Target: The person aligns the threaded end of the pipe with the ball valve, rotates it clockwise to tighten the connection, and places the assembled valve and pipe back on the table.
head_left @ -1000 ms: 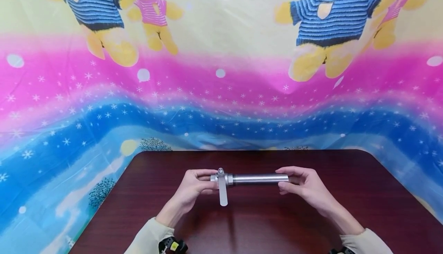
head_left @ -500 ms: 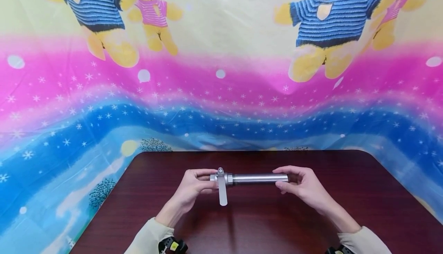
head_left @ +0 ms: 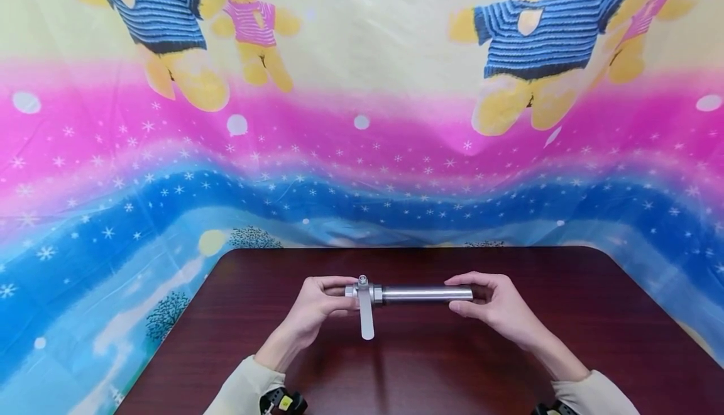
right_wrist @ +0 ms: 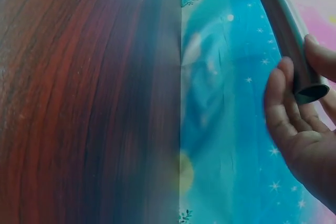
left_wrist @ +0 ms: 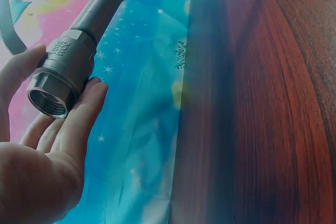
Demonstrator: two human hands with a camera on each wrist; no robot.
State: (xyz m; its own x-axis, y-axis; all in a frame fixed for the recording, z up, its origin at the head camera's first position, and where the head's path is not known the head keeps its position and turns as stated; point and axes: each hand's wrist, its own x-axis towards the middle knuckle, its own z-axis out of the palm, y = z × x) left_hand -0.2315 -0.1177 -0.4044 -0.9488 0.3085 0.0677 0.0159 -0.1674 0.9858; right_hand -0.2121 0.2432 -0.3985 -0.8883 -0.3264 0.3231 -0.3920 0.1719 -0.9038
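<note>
A steel ball valve (head_left: 377, 293) and a straight metal pipe (head_left: 424, 293) are joined end to end, held level above the table. My left hand (head_left: 317, 305) grips the valve at its left end, thumb in front and fingers behind. The flat lever handle (head_left: 367, 324) points down toward me. In the left wrist view, the valve's threaded opening (left_wrist: 50, 100) faces the camera. At the pipe's free right end, my right hand (head_left: 494, 302) holds it between thumb and fingers. The right wrist view shows the hollow pipe end (right_wrist: 312, 93) between them.
The dark red wooden table (head_left: 254, 352) lies beneath both hands. Behind and to the sides hangs a cloth (head_left: 362, 151) printed with bears and snowflakes, meeting the table's far edge.
My right hand has shifted slightly left along the pipe, and its thumb sits a little lower. My left hand keeps its hold, and the valve and pipe stay almost in place.
</note>
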